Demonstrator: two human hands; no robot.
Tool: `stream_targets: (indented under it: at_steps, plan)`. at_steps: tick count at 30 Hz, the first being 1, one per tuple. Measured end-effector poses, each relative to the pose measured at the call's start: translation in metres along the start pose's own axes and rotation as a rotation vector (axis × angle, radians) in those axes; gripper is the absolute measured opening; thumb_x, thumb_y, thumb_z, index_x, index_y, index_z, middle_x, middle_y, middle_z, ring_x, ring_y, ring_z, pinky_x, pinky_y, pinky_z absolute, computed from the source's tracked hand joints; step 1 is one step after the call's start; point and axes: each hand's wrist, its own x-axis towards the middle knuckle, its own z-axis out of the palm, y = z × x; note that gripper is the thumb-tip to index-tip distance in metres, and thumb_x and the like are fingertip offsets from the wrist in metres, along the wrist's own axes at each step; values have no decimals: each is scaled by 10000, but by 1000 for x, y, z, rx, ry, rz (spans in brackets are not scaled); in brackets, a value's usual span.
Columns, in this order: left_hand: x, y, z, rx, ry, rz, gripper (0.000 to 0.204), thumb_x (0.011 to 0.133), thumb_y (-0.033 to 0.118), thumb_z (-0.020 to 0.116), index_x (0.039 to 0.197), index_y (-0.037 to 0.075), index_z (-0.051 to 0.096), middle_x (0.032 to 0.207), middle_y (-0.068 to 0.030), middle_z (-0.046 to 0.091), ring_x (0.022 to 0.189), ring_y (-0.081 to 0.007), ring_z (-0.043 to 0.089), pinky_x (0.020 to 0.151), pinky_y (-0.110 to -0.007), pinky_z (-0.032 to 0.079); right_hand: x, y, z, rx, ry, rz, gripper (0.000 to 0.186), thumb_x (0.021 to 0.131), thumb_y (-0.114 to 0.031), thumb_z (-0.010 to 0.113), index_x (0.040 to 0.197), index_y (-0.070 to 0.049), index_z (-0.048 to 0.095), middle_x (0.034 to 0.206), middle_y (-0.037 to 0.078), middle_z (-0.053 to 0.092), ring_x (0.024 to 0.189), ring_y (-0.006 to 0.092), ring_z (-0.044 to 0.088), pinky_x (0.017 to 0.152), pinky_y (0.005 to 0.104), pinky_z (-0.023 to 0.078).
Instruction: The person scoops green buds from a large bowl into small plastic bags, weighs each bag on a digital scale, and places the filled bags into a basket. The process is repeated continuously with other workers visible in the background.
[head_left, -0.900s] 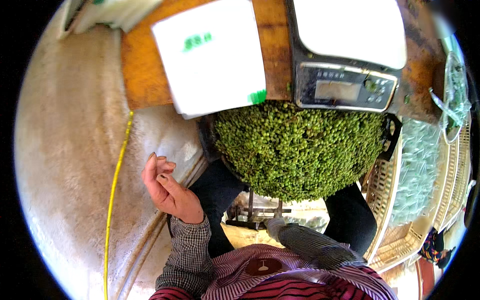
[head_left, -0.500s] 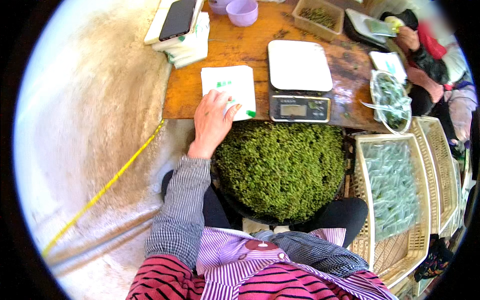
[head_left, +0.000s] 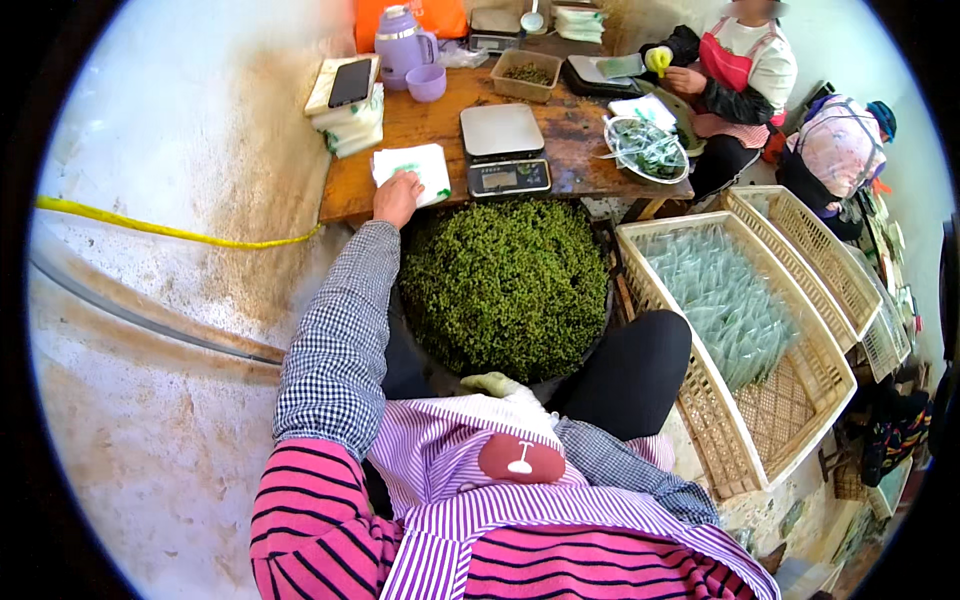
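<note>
My left hand (head_left: 398, 195) has its bent fingers closed on the top of a white stack of thin bags (head_left: 429, 172) with green markings, at the table's front edge. My right hand (head_left: 492, 385), in a pale yellowish glove, is low by my lap, fingers loosely extended, partly hidden by the striped apron. Between my knees sits a dark tub heaped with small green berries (head_left: 500, 280). A scale (head_left: 501, 130) with a steel plate stands right of the bags.
On the wooden table (head_left: 420, 125) are a phone (head_left: 350, 82), purple jug (head_left: 400, 50), cup (head_left: 427, 83), plastic box (head_left: 525, 76) and oval tray (head_left: 665, 160). A co-worker (head_left: 745, 70) sits at right; another person (head_left: 835, 150) bends beyond. Crates (head_left: 655, 290) with filled bags stand right.
My left hand has risen from beside the tub to the bag stack. The view has swung up, showing more of the table and co-workers. The gloved right hand shows more.
</note>
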Motion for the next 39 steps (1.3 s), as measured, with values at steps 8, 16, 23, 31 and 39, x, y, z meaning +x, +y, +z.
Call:
stream_targets:
  at_steps: [8,16,23,31,39]
  plan:
    - [-97,187,-67,-353,266,102,141,887,141,576,814,21,564,757,-178,570,693,-337,590,599,-372,468,42,-65,-49,116,627,-332,389,915,-162,623,1268,-18,545,1126,83,583,998,147,550,874,262,458]
    - [-222,209,-59,-611,128,-23,89,917,84,559,897,7,520,772,-104,543,588,-193,556,519,-288,442,33,-93,-40,414,475,10,277,952,-224,533,1015,18,653,849,47,649,767,123,576,712,267,478]
    - [-192,244,-101,-125,88,871,347,817,333,681,1019,83,551,901,-88,573,560,-229,564,494,-323,479,55,-85,-89,-291,320,-198,249,874,-217,590,970,-7,684,789,112,675,688,176,626,631,312,490]
    - [-132,169,-65,43,-133,618,196,827,240,653,812,86,532,811,-75,535,575,-234,577,476,-340,469,110,-128,-126,-126,142,222,341,863,-275,661,1059,4,667,998,138,681,894,187,622,808,307,502]
    - [-84,110,-84,-418,-188,-164,128,936,138,544,897,16,543,788,-97,666,607,-179,645,514,-316,499,261,-87,-210,-957,793,399,808,708,-555,734,1284,-37,503,1282,212,505,1198,349,494,981,425,432]
